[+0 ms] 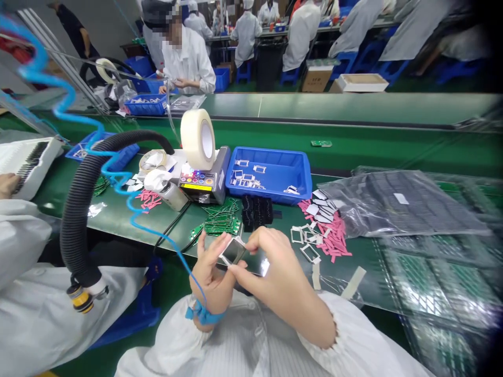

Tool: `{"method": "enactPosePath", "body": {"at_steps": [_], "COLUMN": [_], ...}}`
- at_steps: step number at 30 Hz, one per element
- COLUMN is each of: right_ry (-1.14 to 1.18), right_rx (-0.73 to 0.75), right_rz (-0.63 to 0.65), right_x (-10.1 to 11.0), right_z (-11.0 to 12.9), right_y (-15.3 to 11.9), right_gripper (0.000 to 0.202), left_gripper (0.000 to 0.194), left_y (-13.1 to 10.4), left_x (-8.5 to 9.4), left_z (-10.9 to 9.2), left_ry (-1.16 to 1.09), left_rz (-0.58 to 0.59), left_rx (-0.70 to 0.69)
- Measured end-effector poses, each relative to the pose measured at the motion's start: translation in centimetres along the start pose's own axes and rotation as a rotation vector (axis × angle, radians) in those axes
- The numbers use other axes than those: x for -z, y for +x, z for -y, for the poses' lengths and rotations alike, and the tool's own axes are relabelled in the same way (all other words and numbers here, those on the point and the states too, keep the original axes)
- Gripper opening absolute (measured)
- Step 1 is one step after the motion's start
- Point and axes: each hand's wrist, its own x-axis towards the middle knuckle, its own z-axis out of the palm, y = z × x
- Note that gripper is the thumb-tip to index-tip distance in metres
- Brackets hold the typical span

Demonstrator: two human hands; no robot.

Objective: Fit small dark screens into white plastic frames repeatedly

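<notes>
A small rectangular screen in a white frame (233,252) is held up just above the front edge of the bench. My left hand (214,277), with a blue band and cord at its wrist, is closed on the screen's left side. My right hand (275,262) pinches the right side between thumb and forefinger. Behind the hands lie a stack of green circuit boards (220,217) and black slotted parts (257,210). To the right are loose white frames (310,254), pink strips (334,235) and white pieces (324,209).
A blue bin (271,195) with white frames stands at the back, beside a tape roll (192,139) on a grey device (208,183). A black hose (74,220) arches at left near a co-worker's sleeve (23,230). Bagged grey sheets (393,204) and trayed boards (416,272) lie right.
</notes>
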Motion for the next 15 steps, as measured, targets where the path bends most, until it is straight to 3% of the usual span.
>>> {"method": "enactPosePath", "body": {"at_steps": [4, 8, 15], "right_ry": [-0.023, -0.101, -0.083], "right_rx": [-0.059, -0.099, -0.089], "right_rz": [0.029, 0.042, -0.016], "right_x": [-0.1, -0.1, 0.5], "right_z": [0.2, -0.3, -1.3], "right_y": [0.1, 0.1, -0.7], "right_gripper": [0.029, 0.03, 0.028], "left_gripper": [0.046, 0.041, 0.041], "left_y": [-0.5, -1.3, -1.8], "left_x": [-0.9, -1.7, -2.4], "left_z": [-0.5, -0.2, -0.3], "left_ry": [-0.197, -0.388, -0.412], "left_rz": [-0.087, -0.088, -0.029], "left_rx": [0.253, 0.529, 0.525]}}
